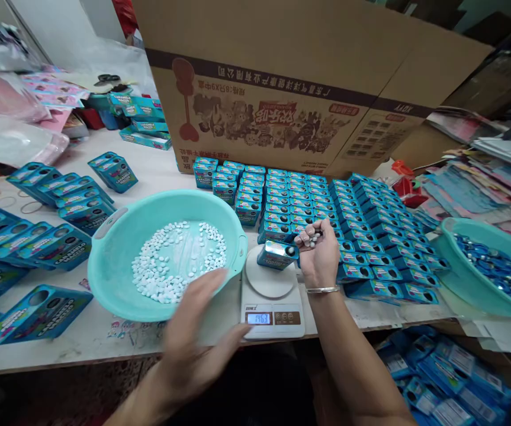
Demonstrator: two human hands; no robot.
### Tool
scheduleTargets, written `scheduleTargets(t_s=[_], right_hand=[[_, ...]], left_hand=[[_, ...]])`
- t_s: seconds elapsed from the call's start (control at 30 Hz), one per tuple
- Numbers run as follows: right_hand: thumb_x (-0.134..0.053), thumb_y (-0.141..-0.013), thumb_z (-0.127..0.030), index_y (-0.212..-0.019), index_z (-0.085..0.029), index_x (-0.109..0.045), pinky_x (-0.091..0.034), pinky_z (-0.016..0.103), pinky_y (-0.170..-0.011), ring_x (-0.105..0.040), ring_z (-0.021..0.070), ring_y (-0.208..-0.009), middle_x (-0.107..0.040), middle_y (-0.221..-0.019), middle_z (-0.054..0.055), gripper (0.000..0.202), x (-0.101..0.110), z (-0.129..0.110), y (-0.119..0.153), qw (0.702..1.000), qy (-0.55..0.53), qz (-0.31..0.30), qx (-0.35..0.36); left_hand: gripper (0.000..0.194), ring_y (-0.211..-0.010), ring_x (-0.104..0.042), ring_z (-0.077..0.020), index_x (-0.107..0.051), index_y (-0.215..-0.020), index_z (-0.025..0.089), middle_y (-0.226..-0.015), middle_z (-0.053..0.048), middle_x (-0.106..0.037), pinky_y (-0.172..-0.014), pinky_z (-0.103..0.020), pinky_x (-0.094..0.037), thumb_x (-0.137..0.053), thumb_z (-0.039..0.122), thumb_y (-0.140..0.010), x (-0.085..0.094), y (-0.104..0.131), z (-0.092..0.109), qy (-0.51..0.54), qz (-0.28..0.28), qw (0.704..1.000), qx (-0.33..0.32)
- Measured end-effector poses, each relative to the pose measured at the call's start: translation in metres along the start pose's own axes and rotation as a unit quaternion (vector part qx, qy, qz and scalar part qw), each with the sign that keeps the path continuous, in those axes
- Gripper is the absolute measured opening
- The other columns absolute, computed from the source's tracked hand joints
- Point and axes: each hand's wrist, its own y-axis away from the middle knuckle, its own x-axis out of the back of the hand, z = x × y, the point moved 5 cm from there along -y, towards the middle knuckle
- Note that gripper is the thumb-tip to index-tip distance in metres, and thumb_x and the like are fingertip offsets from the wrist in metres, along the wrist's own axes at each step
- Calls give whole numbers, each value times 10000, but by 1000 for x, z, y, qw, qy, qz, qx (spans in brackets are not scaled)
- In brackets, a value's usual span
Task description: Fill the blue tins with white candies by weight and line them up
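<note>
A white kitchen scale [273,299] with a lit display stands at the table's front edge. On its round plate sits a small blue candy box [277,254]. My right hand [320,251], curled palm up just right of that box, cups several small white candies [314,238]. Blurred by motion, my left hand [202,331] is over the front rim of a turquoise basin [104,296], fingers and thumb apart, with nothing visible in it. Many loose white candies [161,284] lie on the basin's floor.
Rows of blue boxes [299,201] stand behind the scale, before a large cardboard carton [282,89]. More blue boxes [55,248] stand at the left. A second turquoise basin [455,254] at the right holds blue wrapped pieces [495,266]. Below the table lie piled boxes [450,378].
</note>
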Motion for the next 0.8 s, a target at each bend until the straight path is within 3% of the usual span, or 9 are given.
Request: scheduleTargets(t_s=[0.07, 0.13, 0.23, 0.4, 0.6, 0.8], right_hand=[[-667, -837, -596, -644, -204, -462, -377, 184, -443, -381, 72, -474, -392, -563, -67, 482, -1, 1, 0, 1000, 14, -4, 14], [-681, -819, -595, -643, -202, -475, -386, 186, -454, -396, 71, -477, -414, -565, -61, 477, -1, 2, 0, 999, 24, -5, 23], [-712, -782, -564, -653, -200, -501, -395, 195, -467, -449, 81, -494, -469, -579, -45, 440, -1, 3, 1, 998, 43, -12, 41], [-672, -798, -473, -653, -204, -528, -413, 225, -502, -488, 105, -518, -516, -588, -29, 337, -3, 3, 5, 994, 68, -38, 78], [-661, -741, -353, -625, -197, -557, -436, 240, -556, -523, 115, -578, -555, -655, -12, 220, -1, 4, 9, 993, 72, -31, 87], [-681, -766, -416, -596, -206, -511, -416, 234, -556, -463, 108, -565, -488, -600, -36, 319, -5, 4, 9, 990, 79, -38, 113]], left_hand=[[771, -1337, -485, -323, -240, -1502, 318, -1429, -111, -515, -1106, -554, -438, -665, 318, -858, -56, -47, 25, 53, 3, 997, -57], [706, -1378, -429, -342, -322, -1462, 253, -1449, -134, -498, -1136, -578, -365, -670, 292, -849, -101, -87, 37, 46, -17, 997, -66], [511, -1286, -485, -350, -512, -1292, 198, -1332, -133, -585, -1073, -568, -385, -695, 247, -817, -138, -119, 35, 27, -63, 997, -41], [247, -1013, -556, -288, -609, -1076, 200, -1057, -90, -651, -857, -441, -459, -663, 244, -839, -146, -122, 29, 14, -82, 996, -12], [235, -979, -553, -285, -617, -1063, 192, -999, -84, -646, -821, -425, -425, -668, 263, -845, -146, -119, 32, -26, -74, 997, 7], [271, -1003, -564, -271, -632, -1090, 201, -1024, -68, -664, -837, -406, -427, -694, 273, -837, -146, -121, 32, -48, -71, 996, 15]])
